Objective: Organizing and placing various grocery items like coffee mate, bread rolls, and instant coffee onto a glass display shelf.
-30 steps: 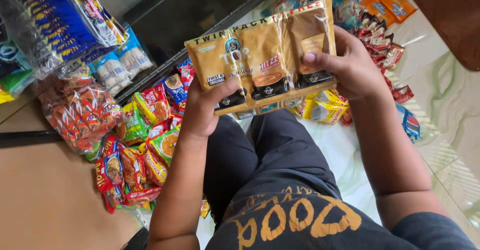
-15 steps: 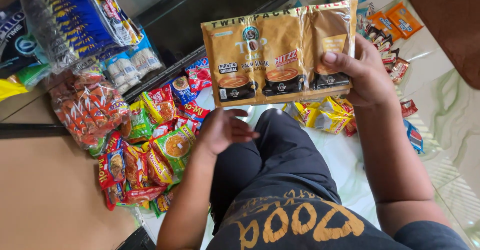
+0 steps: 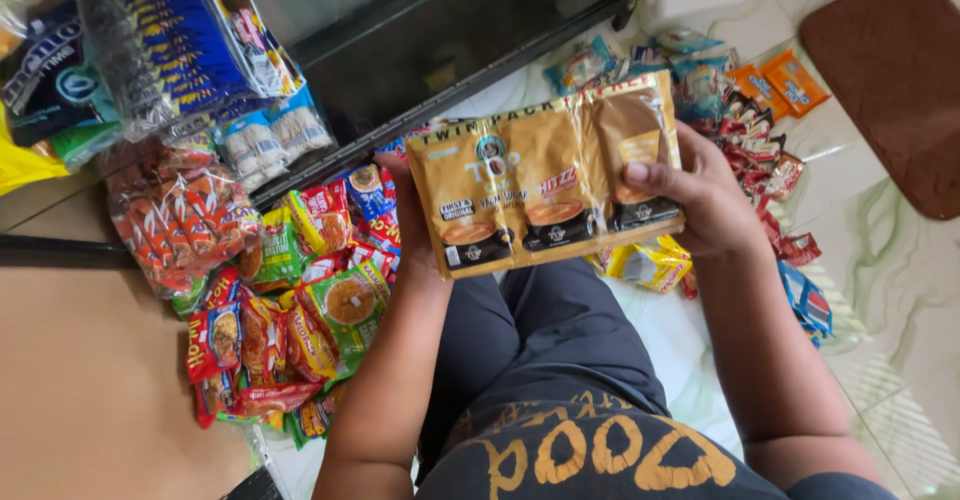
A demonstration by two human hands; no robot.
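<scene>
Both hands hold a strip of tan coffee sachets up over the lap.

Left of the sachet strip (image 3: 545,190), a heap of snack packets (image 3: 300,310) lies on the floor, with a bag of orange packets (image 3: 175,215) beyond it. The left hand (image 3: 415,225) comes up from below, forearm nearly upright, and sits behind the strip's left end; its grip is mostly hidden, so I cannot tell how the fingers close. The strip's long axis runs left to right, tilted a little upward at the right, its printed face toward the camera. The right hand (image 3: 700,200) has its grip clenched on the strip's right end, thumb across the front. Right of the strip, red sachets (image 3: 760,175) lie scattered on the pale floor (image 3: 880,260).
</scene>
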